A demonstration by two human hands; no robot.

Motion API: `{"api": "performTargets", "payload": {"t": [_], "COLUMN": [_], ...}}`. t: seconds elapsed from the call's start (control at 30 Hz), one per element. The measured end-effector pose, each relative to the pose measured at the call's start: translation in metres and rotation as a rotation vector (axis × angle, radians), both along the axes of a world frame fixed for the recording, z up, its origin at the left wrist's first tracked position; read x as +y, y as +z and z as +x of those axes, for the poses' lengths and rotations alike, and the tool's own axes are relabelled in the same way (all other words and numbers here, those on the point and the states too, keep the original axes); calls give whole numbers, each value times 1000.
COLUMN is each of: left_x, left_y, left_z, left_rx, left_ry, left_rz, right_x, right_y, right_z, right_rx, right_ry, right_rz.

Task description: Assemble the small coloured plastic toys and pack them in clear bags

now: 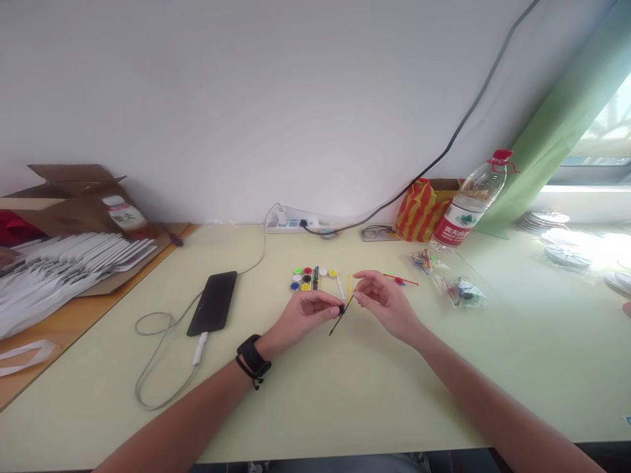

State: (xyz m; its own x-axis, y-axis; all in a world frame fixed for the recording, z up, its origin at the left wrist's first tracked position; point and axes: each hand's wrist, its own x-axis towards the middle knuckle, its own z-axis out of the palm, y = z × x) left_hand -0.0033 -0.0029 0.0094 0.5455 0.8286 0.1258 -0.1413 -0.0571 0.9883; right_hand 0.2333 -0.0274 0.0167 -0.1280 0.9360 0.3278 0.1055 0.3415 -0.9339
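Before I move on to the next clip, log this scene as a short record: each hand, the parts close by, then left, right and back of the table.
Left hand: holds a small black part
Right hand: pinches a thin dark stick
Part and stick joined: cannot tell
Just beyond hands: small coloured discs, coloured sticks
Left: phone, white plug at its near end
Right: large bottle, red cap on
Back: power strip by the wall

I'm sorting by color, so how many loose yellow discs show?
2: one yellow disc in the back row, right of a white disc; a second yellow disc in the front row, right of the blue disc. The left hand may hide others.
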Motion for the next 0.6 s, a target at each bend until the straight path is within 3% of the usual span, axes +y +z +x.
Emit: {"api": "performTargets", "payload": {"t": [0.13, 0.27, 0.4, 0.53, 0.6], "left_x": [2, 2, 3, 3, 3], "left_y": [-3, -4, -5, -3, -3], "left_z": [1, 1, 1, 1, 1], "left_rx": [-35, -49, -71, -75, -75], "left_ry": [38, 69, 87, 149, 166], "left_rz": [-49, -48, -36, -9, -3], "right_x": [-4, -8, -10, -8, -7], "right_y": [0, -2, -3, 0, 2], "right_z": [2, 1, -1, 2, 3], "right_rx": [-177, -224, -212, -185, -145], "right_ry": [-103, -20, 45, 263, 275], "right_rz": [178, 230, 113, -128, -152]}}
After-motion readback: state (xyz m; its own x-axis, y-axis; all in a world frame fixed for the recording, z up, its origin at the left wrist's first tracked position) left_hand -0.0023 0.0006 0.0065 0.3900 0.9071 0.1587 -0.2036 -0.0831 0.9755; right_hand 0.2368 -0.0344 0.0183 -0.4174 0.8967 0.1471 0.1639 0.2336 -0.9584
